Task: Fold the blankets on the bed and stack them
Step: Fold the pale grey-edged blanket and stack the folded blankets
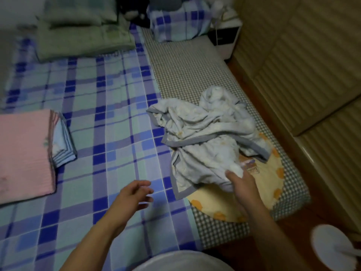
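Head view: one loose blanket, two folded

Head camera, looking down on the bed [109, 106] with its blue plaid sheet. One crumpled pale-blue blanket [205, 137], grey-bordered, heaped at the right side, partly over a checked mattress strip [181, 75] and one yellow round mat [259, 184]. Right hand [241, 181] gripping a bunch of that blanket at its near edge, fingers curled into the cloth. Left hand [134, 194] hovering above the sheet, fingers loosely spread, holding nothing. Well apart at the left edge, one stack of two folded blankets: pink blanket [23, 153] on top, striped blue blanket [64, 145] beneath. Far end: green folded bedding [82, 36], one plaid bundle [175, 24]. One white fan base [336, 249] on the floor.
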